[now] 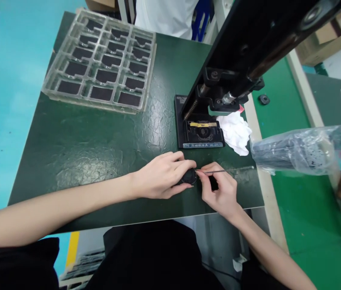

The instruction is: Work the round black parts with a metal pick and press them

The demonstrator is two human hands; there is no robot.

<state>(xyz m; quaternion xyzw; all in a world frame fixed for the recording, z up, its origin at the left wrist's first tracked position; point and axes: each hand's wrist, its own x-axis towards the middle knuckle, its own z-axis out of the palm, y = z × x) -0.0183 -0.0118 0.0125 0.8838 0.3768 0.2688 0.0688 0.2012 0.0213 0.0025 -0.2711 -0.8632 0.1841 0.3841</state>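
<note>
slender dark rod (237, 168): lies to the right of the left hand (164, 177), near the close edge of the green bench top (113, 139), caught close to its left end by the right hand (220, 188).
rod axis: runs nearly level across the view, rising slightly toward the right, roughly parallel to the near bench edge.
rod direction: points by its held end leftward, at the exposed right end of the small black part (189, 176); points by its free end rightward, toward the clear plastic bag (297, 151) of slender dark pieces.
rod-to-part junction: falls in the narrow gap between both hands; appears very close, cannot tell touching from inserted.
nearer hand: right for the rod, left for the part.
part axis: mostly hidden beneath the left hand, hence cannot tell; faces right by its visible end.
left hand grip: curled, closed to the thickness of the part, fingers above and thumb below.
right hand grip: pinched nearly together on the rod between thumb and forefinger, other fingers bent alongside.
press base (202, 139): stands just beyond both hands, with the white cloth (236, 133) beside it on the right.
</note>
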